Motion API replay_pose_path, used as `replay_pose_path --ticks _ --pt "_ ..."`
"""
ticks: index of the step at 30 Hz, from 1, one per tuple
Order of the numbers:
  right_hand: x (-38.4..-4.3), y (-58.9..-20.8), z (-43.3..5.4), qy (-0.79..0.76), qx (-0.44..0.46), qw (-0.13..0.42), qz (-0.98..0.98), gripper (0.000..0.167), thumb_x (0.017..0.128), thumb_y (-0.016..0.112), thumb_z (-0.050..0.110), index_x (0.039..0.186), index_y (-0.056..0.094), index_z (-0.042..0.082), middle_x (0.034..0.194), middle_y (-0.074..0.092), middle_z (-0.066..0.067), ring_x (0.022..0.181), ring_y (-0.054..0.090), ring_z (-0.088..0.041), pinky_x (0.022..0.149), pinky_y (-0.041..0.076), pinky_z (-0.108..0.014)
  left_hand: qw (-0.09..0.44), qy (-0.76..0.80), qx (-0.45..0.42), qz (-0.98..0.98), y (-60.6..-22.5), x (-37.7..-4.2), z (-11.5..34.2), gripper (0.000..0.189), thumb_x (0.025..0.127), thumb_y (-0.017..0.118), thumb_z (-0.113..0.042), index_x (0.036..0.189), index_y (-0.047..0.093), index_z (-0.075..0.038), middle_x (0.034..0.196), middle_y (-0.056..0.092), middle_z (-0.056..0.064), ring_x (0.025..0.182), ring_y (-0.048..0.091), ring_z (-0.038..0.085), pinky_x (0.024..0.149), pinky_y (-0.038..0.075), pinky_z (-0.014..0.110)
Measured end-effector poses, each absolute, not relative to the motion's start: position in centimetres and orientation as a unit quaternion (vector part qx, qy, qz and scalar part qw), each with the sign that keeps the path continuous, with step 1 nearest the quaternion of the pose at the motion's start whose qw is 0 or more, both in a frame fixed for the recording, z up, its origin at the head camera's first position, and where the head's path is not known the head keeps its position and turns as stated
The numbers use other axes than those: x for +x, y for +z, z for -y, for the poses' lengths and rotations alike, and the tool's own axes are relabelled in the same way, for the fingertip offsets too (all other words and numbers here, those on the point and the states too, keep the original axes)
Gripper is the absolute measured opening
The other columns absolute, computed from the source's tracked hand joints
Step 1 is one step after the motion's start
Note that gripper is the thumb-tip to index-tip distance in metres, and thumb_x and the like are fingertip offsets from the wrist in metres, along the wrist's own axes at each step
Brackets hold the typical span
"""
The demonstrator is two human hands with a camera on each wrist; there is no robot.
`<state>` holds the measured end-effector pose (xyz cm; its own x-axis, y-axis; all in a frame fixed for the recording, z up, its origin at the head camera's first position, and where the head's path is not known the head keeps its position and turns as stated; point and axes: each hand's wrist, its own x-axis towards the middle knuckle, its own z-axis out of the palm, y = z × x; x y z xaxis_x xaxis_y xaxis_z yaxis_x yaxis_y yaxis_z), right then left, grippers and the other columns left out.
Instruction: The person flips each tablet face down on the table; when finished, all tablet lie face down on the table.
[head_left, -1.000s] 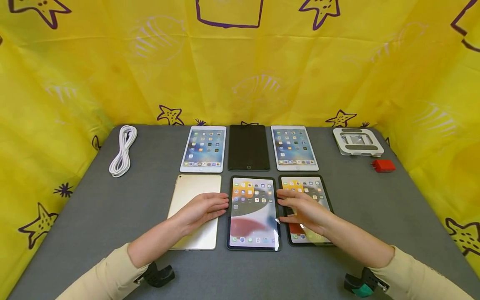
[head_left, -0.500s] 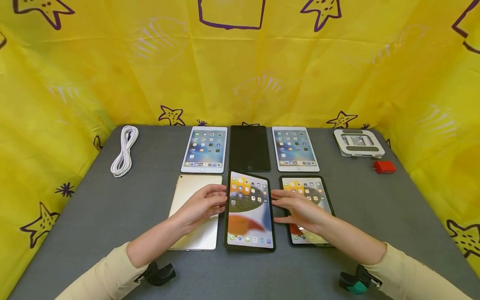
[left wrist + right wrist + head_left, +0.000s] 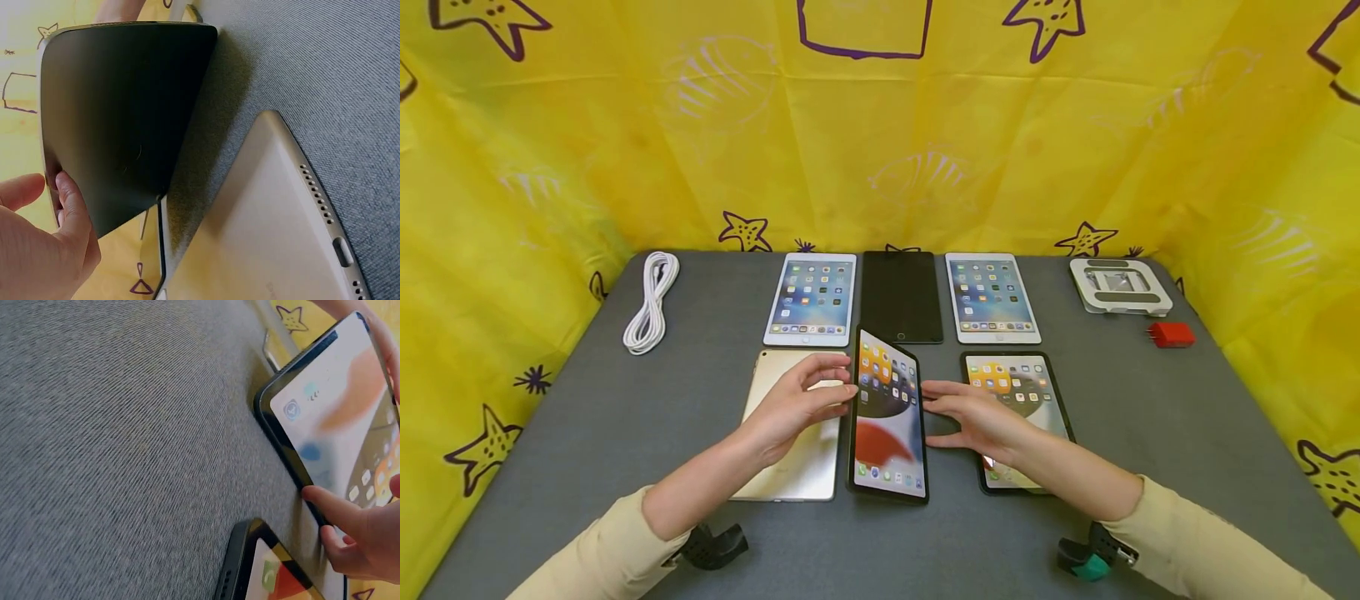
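Note:
A black-framed tablet with a lit screen stands tilted in the middle of the front row, its left edge raised. My left hand pinches that raised edge; in the left wrist view a finger lies on the dark back. My right hand touches the lower right edge with its fingertips, fingers mostly straight. Beneath my left hand lies a gold tablet, back up. A second black-framed tablet, screen lit, lies under my right hand and forearm.
Behind are two white tablets with lit screens and a dark tablet between them. A coiled white cable lies back left. A white-and-grey folded stand and a red charger plug sit back right, before a yellow cloth.
The middle tablet has gone from lying flat to tilted, its left edge rising and its right edge shifting left. My right hand has followed leftward; my left fingers have risen slightly.

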<state>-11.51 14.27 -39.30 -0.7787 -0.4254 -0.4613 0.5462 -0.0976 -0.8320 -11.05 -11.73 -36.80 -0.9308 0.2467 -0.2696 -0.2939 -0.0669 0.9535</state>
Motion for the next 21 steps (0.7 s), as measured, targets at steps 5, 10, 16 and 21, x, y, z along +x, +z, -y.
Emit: replay_pose_path --ticks 5,10,16,21 --pt "-11.5 -39.5 -13.4 -0.742 0.044 0.333 -0.580 0.056 0.097 0.047 0.004 0.148 0.028 -0.008 0.155 0.023 -0.022 0.139 0.023 -0.037 0.098 0.044 -0.055 0.179 0.732 -0.013 -0.658 -36.4 -10.9 11.6 0.049 0.088 0.065 0.001 0.133 0.046 0.005 0.109 0.054 0.012 0.084 0.062 0.012 0.084 0.055 0.033" --pt "-11.5 -39.8 -12.6 -0.745 0.038 0.341 -0.572 0.056 0.096 0.047 0.004 0.147 0.027 -0.009 0.154 0.024 -0.023 0.140 0.021 -0.036 0.098 0.044 -0.055 0.178 0.734 -0.011 -0.655 -36.0 -10.8 11.6 0.050 0.088 0.065 -0.001 0.133 0.046 0.003 0.109 0.054 0.011 0.084 0.063 0.012 0.085 0.055 0.034" --pt "-11.4 -40.0 -11.6 -0.747 0.030 0.351 -0.565 0.056 0.097 0.047 0.005 0.147 0.028 -0.008 0.149 0.032 -0.024 0.137 0.028 -0.033 0.096 0.046 -0.053 0.185 0.726 -0.008 -0.662 -35.5 -10.8 11.2 0.053 0.088 0.068 -0.006 0.136 0.046 -0.002 0.114 0.054 0.013 0.088 0.063 0.014 0.087 0.054 0.036" --pt "-11.4 -40.1 -10.8 -0.743 0.023 0.356 -0.566 0.053 0.097 0.046 0.004 0.147 0.031 -0.005 0.146 0.036 -0.024 0.136 0.030 -0.033 0.094 0.048 -0.052 0.195 0.720 0.002 -0.666 -35.2 -10.9 10.6 0.054 0.088 0.070 -0.010 0.137 0.047 -0.007 0.117 0.053 0.014 0.093 0.064 0.019 0.089 0.053 0.040"
